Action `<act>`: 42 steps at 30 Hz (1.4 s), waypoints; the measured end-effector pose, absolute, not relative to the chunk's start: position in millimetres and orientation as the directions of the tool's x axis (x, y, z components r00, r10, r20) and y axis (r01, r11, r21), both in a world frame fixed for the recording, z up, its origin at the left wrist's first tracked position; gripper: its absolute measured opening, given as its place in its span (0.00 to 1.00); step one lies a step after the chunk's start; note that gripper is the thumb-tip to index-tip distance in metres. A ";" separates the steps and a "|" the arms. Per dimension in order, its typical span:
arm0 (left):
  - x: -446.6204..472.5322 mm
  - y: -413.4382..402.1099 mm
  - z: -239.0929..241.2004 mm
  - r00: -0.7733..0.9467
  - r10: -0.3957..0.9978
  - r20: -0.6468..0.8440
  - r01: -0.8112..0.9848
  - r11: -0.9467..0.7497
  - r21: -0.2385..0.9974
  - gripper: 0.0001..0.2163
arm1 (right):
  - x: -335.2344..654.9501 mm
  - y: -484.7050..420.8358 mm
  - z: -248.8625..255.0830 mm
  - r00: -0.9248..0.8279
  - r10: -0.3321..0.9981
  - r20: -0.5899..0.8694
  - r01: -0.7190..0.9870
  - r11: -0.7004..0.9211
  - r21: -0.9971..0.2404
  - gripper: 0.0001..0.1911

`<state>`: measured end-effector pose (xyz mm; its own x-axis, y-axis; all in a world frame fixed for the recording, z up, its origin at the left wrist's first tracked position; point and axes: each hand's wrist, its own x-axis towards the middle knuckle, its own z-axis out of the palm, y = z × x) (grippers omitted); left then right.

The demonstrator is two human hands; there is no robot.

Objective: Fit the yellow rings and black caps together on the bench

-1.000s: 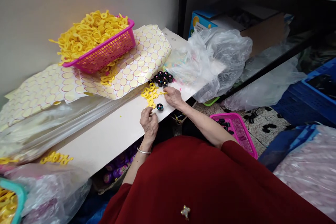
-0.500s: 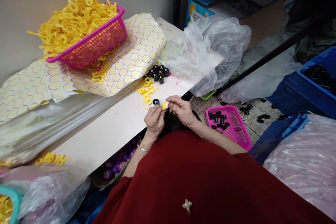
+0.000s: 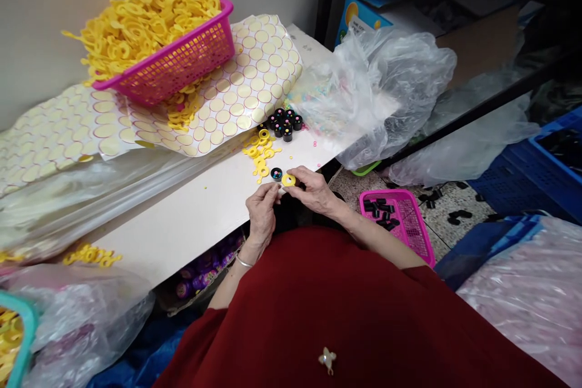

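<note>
My left hand (image 3: 262, 211) and my right hand (image 3: 313, 188) meet at the near edge of a white table (image 3: 191, 224). Both pinch a small yellow ring (image 3: 288, 180) between their fingertips. A black cap (image 3: 276, 174) with coloured beads inside sits just left of the ring. Behind it lies a loose heap of yellow rings (image 3: 259, 154), and further back a cluster of black caps (image 3: 284, 122) filled with beads.
A pink basket (image 3: 182, 66) heaped with yellow rings rests on sticker sheets (image 3: 236, 97) at the back left. A clear plastic bag (image 3: 377, 97) lies at the table's right end. A pink basket (image 3: 404, 224) with black caps stands on the floor. Blue crates (image 3: 545, 163) at right.
My right hand took a yellow ring from the heap and drew it back to the table edge. My left hand came up to meet it, and both now hold the ring.
</note>
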<state>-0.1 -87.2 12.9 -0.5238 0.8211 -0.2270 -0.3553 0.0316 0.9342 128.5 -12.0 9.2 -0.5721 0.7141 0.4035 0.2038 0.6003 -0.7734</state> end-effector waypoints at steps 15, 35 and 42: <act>-31.4 -55.4 -7.6 -0.621 0.781 -0.064 -0.014 0.071 0.997 0.09 | 94.0 15.9 18.5 -0.723 0.687 0.065 0.548 0.630 -0.551 0.12; -30.5 -45.8 -11.9 -0.539 0.842 -0.007 0.172 0.118 0.978 0.07 | 93.1 18.4 -10.6 -0.616 0.783 0.089 0.203 0.267 -0.942 0.16; -29.3 -45.4 -9.2 -0.545 0.838 -0.007 0.145 0.102 0.984 0.07 | 86.6 12.8 -21.2 -0.552 0.833 0.042 0.052 0.085 -0.995 0.14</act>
<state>-29.3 -45.4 -9.2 -0.5455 0.8381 -0.0069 0.1449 0.1024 0.9841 86.6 12.8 -21.2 -0.5517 0.8330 0.0419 0.0523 0.0847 -0.9950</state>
